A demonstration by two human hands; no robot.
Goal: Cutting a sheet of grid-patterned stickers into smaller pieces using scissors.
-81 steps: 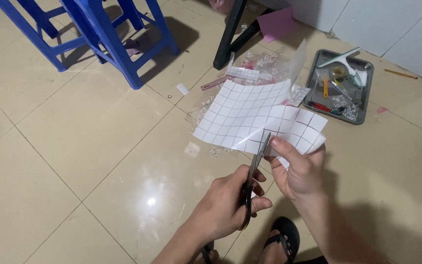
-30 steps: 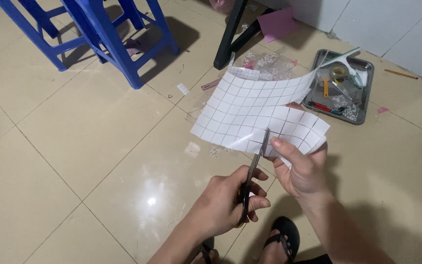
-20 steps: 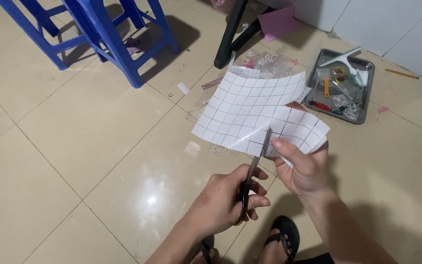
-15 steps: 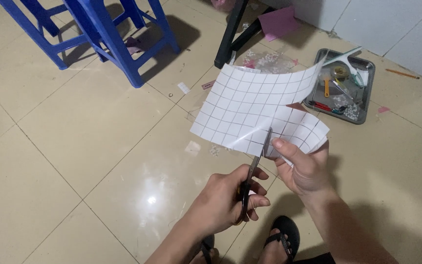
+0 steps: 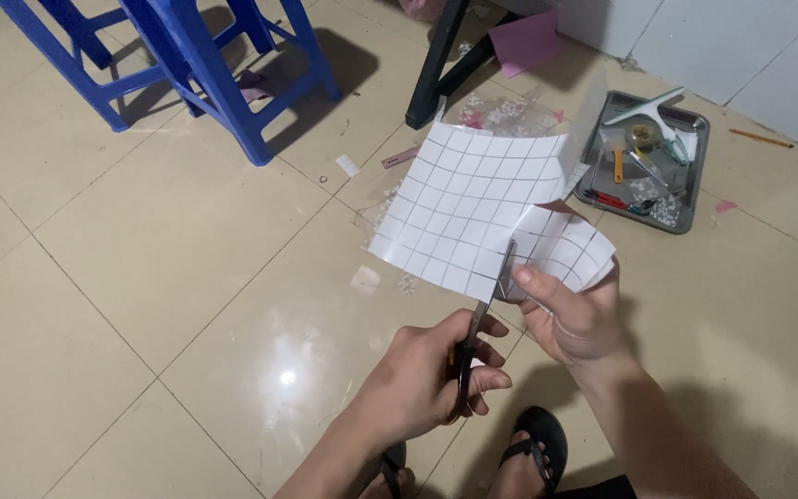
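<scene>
Right, head view only. L hand (image 5: 427,383) closed round the handles of dark scissors (image 5: 491,291), fingers through the loops, blades pointing up and away, nearly shut. Blade tips buried in the lower edge of a white gridded sheet (image 5: 473,199). Sheet up in the air above the floor (image 5: 140,277), not resting on anything, part split: bigger flap to the left of the blades, smaller curled flap to the right.

R hand (image 5: 574,319) pinching that smaller flap just beside the blades, thumb on top, other fingers curled under; loosely closed, nothing else in it.

Step in hand, by the look of it: mid-cut, partway up the sheet along a grid line, approx. a third in.

Next snip calls for blades opened again and slid fwd along the same line, w/ the pinch kept close to the cut so the paper stays taut and doesn't fold between the blades.

Round about: metal tray (image 5: 702,166) of small tools on the floor beyond the sheet, white squeegee (image 5: 653,103) lying in it. Blue plastic stool (image 5: 223,83) top left, well apart. Black furniture leg (image 5: 436,65) and pink paper (image 5: 528,42) at top. Pale scraps (image 5: 365,279) on the tiles below the sheet. Black sandals (image 5: 533,444) at bottom edge.
</scene>
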